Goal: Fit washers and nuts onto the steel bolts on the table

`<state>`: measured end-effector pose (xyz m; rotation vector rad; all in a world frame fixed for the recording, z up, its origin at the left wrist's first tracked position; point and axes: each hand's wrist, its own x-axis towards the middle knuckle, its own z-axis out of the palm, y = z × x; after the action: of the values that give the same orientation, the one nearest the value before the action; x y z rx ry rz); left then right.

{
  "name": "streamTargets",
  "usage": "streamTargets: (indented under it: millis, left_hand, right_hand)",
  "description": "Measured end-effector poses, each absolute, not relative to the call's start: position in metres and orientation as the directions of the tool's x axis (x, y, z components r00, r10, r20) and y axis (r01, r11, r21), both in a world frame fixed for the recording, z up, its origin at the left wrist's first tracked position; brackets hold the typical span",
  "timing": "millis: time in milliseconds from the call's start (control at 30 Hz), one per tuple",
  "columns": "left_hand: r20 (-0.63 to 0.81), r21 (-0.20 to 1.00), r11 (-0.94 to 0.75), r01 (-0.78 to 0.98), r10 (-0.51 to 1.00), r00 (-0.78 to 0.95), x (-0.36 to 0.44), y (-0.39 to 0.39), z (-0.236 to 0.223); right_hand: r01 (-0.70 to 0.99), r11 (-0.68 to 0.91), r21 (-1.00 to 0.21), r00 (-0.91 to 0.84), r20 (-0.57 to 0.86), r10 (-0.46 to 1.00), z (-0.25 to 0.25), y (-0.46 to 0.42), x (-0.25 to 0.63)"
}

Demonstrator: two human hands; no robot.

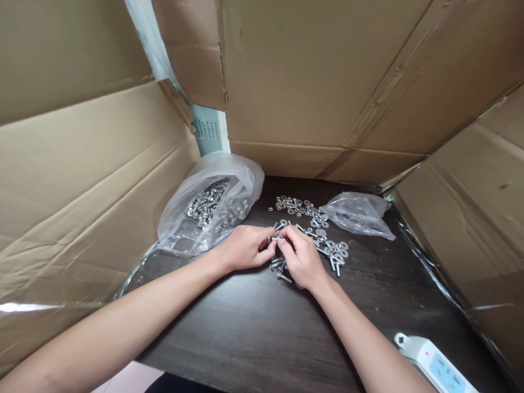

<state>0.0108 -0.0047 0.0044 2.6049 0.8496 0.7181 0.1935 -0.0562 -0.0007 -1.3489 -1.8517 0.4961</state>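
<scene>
"What have your hands got?"

"My left hand point(249, 247) and right hand point(302, 256), fingertips closed, pinch a small silvery metal bolt point(275, 239) between them, above the dark wood-grained desk point(245, 327)."

"And room to move?"

"The desk runs smooth from my wrists to the near edge. Beneath and ahead, loose silvery bolts point(284, 277) and flat round metal washers point(344, 254) crowd me; a translucent plastic bag point(245, 168) of metal pieces point(207, 203) sits beyond my left hand. Brown cardboard walls point(323, 71) border the far edge and both sides."
</scene>
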Motion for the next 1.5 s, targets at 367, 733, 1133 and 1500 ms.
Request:
streamTargets:
  millis: [367,733,1133,1500]
  left_hand:
    - [0.364,0.444,-0.763,0.470,0.632,0.684,0.0107,-0.0047,0.0047]
    - [0.347,0.423,-0.767,0.482,0.629,0.696,0.0110,-0.0049,0.0052]
    - [0.374,0.429,-0.775,0.464,0.620,0.689,0.0111,-0.0042,0.0028]
    - [0.371,0.397,-0.798,0.454,0.592,0.716,0.0107,-0.0034,0.0030]
  right_hand:
    - [0.619,0.364,-0.696,-0.143,0.356,0.923,0.0013,-0.0569,0.1937]
    - [0.618,0.369,-0.694,-0.143,0.363,0.921,-0.0013,-0.0561,0.1938]
    - [0.625,0.373,-0.685,-0.146,0.367,0.919,-0.0016,-0.0557,0.1949]
    - [0.586,0.384,-0.713,-0.167,0.358,0.919,0.0000,-0.0559,0.1936]
